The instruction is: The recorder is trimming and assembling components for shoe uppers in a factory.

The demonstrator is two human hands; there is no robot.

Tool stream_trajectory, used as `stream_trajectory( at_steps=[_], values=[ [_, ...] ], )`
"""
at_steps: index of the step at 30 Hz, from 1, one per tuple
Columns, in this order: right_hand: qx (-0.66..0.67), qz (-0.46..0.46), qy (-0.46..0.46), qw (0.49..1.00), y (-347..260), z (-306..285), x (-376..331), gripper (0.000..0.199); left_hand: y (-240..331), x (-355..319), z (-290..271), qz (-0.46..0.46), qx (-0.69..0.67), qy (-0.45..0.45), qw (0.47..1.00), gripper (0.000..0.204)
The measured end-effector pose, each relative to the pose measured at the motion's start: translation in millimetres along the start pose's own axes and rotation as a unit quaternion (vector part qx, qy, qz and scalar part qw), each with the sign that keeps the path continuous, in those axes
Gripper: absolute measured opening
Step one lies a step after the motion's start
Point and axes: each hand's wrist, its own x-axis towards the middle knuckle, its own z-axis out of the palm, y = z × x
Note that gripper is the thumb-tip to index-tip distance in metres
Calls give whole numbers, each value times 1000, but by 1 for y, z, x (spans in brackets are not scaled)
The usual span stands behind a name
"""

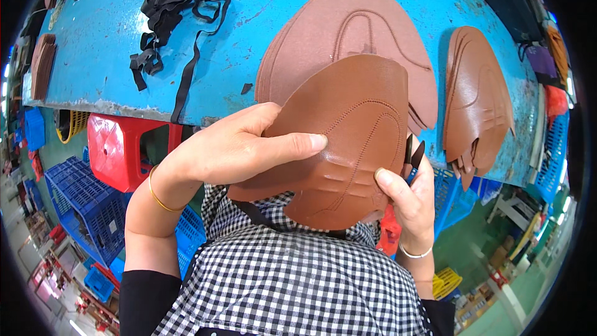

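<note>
A brown leather shoe-upper piece (348,112) with a curved double line of stitching is held up over my lap, smooth face toward me. My left hand (261,143) grips its left side, thumb flat on top and fingers hidden beneath. At its lower right edge, my right hand (410,196) pinches it with the thumb in front. A dark, pointed tool (416,155), perhaps thread snips, sticks out between that hand's fingers; its full shape is hidden. Just beyond lies a stack of similar pieces (305,31), pinkish backs up.
The worn blue table (249,99) holds tangled black elastic straps (165,12) at left and another brown stack (476,99) at right. Below its edge stand a red stool (118,149) and blue crates (84,202). A dark box (507,3) sits at far right.
</note>
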Motion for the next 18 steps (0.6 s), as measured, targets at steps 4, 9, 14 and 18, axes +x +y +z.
stream_trajectory(
  at_steps=[4, 9, 14, 18],
  values=[
    [-19, -26, -2, 999, 3, -2, 4, 30, -5, -1, -2, 42, -63, -17, 997, 48],
    [-105, -68, 84, 989, 5, 2, 4, 35, -9, -5, 1, 59, -94, 1, 994, 46],
    [-151, -128, 118, 973, 4, 9, 0, 41, -13, -8, 2, 63, -104, 7, 993, 46],
    [-172, -142, 109, 969, 3, 8, -1, 42, -15, -10, 4, 39, -78, 16, 996, 47]
  ],
)
